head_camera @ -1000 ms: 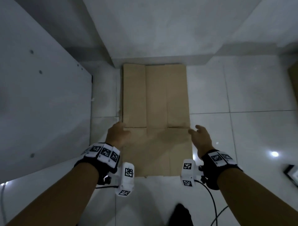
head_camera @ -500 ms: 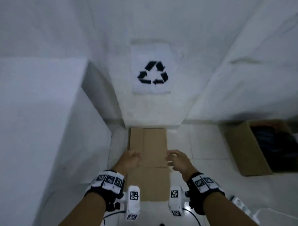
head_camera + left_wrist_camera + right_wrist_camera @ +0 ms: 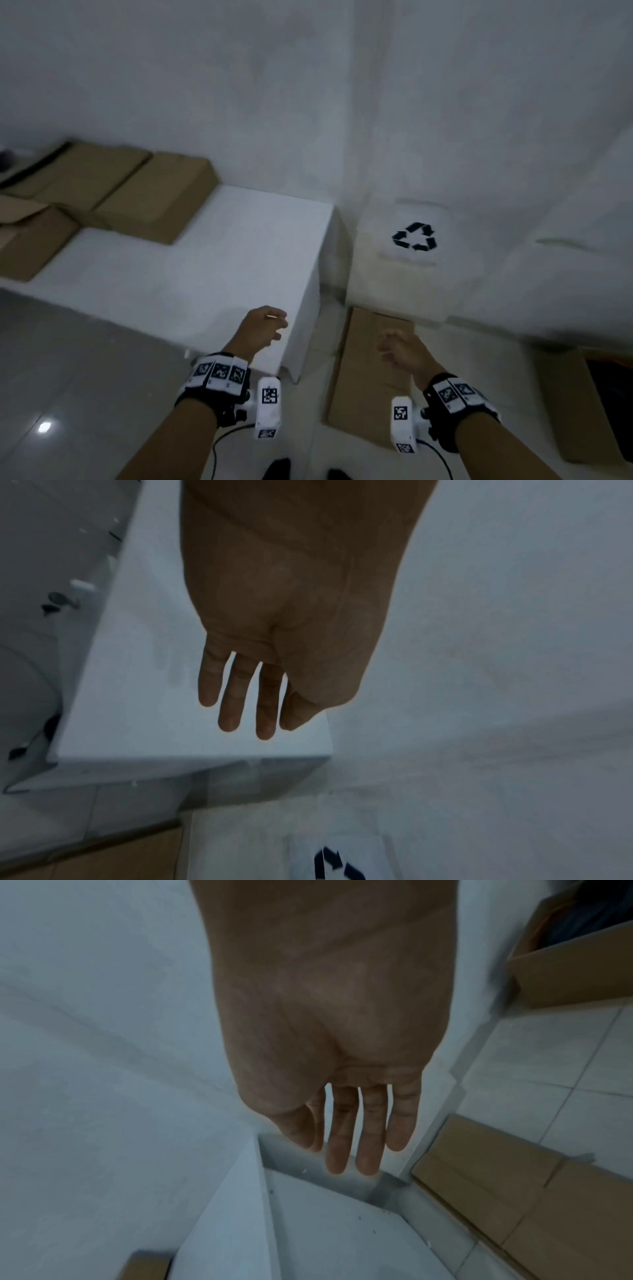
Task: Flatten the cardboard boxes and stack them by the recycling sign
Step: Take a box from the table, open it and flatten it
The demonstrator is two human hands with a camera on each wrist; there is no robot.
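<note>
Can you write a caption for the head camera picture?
Both empty hands hang above flattened cardboard under the recycling sign.

Left hand (image 3: 263, 329), right hand (image 3: 400, 353) empty, relaxed.

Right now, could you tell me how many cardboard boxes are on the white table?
3 on the white table: back-left box by the wall, middle box beside it, front-left box at the frame edge. Others may be cut off.

dim, bluish light throughout; motion blur smears every view; a bright glare spot on the floor (image 3: 44, 427); edges bend.
</note>
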